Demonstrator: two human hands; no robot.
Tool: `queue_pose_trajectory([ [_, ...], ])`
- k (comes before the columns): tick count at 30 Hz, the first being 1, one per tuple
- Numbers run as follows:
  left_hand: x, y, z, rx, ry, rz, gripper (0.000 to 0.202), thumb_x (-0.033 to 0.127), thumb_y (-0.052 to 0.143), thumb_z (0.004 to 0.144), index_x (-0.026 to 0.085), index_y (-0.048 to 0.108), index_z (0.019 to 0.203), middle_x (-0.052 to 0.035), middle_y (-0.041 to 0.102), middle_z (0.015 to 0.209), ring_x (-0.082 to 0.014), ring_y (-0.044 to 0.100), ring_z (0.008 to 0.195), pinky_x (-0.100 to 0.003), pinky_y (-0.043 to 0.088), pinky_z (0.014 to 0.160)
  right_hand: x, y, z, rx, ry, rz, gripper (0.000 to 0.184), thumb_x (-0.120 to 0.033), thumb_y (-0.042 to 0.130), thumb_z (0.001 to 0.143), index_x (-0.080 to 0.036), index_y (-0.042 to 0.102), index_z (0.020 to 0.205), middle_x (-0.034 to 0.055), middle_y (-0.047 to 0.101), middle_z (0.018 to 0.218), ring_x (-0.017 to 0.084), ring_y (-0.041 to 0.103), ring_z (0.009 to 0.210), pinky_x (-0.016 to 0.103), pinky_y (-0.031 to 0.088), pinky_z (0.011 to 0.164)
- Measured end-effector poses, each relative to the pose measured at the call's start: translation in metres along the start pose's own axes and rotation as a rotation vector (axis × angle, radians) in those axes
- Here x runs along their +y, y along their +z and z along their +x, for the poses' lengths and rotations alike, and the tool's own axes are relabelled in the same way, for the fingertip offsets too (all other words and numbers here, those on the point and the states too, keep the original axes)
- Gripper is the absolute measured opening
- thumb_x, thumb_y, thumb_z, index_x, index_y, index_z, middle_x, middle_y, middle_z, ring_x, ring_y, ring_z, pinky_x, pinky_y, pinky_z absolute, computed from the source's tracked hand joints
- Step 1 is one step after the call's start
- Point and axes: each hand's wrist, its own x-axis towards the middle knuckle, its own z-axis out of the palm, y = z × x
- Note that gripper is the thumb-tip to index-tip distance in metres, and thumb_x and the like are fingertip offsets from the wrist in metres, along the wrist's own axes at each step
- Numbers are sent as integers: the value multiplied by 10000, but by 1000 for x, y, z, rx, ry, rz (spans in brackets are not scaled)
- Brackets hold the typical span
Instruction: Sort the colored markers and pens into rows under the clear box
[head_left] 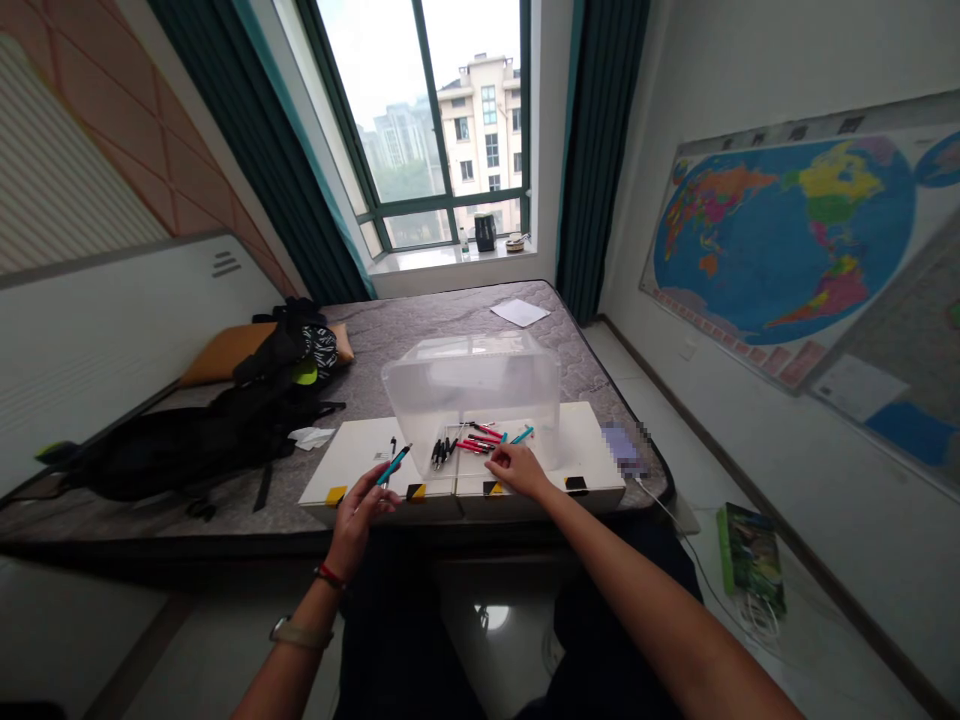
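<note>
My left hand (364, 508) grips a blue pen (394, 466) with a black tip, slanting up to the right in front of the clear plastic bin (472, 385). The bin seems to lie on its side, its opening toward me. Several black pens (442, 453) lie together at its left. Beside them is a loose group of red pens (480, 444). My right hand (516, 468) is closed at the near edge of the red pens; what its fingertips hold, if anything, is hidden. A light-blue pen (523, 435) lies just behind that hand.
Two white boxes (349, 455) with yellow and black tabs support the bin on a grey mattress (450, 310). A black bag (172, 450) and a crumpled tissue (311, 438) lie left. A paper sheet (520, 312) is behind; a cable (694, 545) hangs at right.
</note>
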Motion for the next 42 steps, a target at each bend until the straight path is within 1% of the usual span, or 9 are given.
queue_pose_trajectory([
  [3, -14, -7, 7, 134, -68, -46, 375, 349, 681, 774, 145, 642, 1087, -117, 695, 1046, -113, 605, 611, -256, 518, 544, -2, 2, 0, 12, 3, -13, 129, -310, 667, 784, -184, 666, 756, -1, 649, 652, 123, 578, 599, 218, 401, 601],
  [7, -50, 27, 3, 563, -254, -245, 105, 141, 661, 728, 149, 604, 815, -76, 701, 918, -120, 653, 690, -259, 562, 633, -5, 5, 2, 52, 35, -47, 149, -338, 657, 793, -192, 663, 762, 3, 648, 661, 132, 578, 618, 222, 390, 610],
  [11, -64, 43, -6, 554, -204, -409, 90, 109, 600, 740, 172, 584, 802, -68, 701, 989, -147, 677, 825, -313, 579, 771, -4, 4, 3, 59, 45, -37, 176, -352, 616, 823, -194, 666, 766, -1, 633, 646, 132, 563, 608, 222, 380, 606],
  [15, -48, 3, -2, 544, -92, -443, 134, 171, 600, 757, 210, 598, 886, -41, 693, 1072, -180, 666, 963, -381, 561, 873, 0, 3, 3, 66, 62, -34, 195, -345, 582, 840, -188, 673, 770, 1, 633, 652, 133, 556, 607, 224, 367, 602],
  [20, -37, -47, 20, 662, -13, -530, 144, 308, 564, 760, 214, 592, 865, -45, 698, 971, -220, 675, 922, -434, 568, 830, -1, 3, 2, 76, 61, -42, 205, -345, 566, 845, -189, 671, 761, -3, 616, 630, 132, 538, 591, 225, 354, 594],
  [28, -56, -48, 68, 323, -46, 143, 287, 299, 652, 664, 159, 635, 914, -52, 687, 839, -164, 631, 761, -329, 530, 741, -3, 2, 2, 80, 64, -42, 202, -327, 561, 849, -183, 671, 760, -3, 620, 636, 126, 537, 591, 220, 356, 597],
  [35, -60, -57, 82, -188, 51, 956, 254, 224, 474, 704, 209, 680, 851, -13, 648, 752, -168, 577, 697, -298, 476, 708, -6, 0, 1, 83, 78, -24, 213, -333, 552, 855, -187, 677, 763, 0, 623, 634, 128, 541, 586, 226, 362, 594],
  [38, -62, -55, 81, -263, 159, 1022, 256, 206, 461, 713, 214, 679, 847, -32, 628, 846, -178, 590, 779, -304, 483, 767, -7, -1, 1, 79, 83, -17, 208, -327, 556, 854, -184, 677, 766, 1, 626, 635, 126, 536, 577, 225, 362, 590],
  [42, -67, -54, 82, -244, 235, 1057, 277, 220, 471, 750, 208, 670, 941, -65, 569, 1046, -149, 584, 730, -312, 499, 777, -5, 0, 1, 84, 80, -16, 201, -322, 561, 851, -181, 673, 759, -2, 613, 621, 126, 535, 576, 225, 359, 592],
])
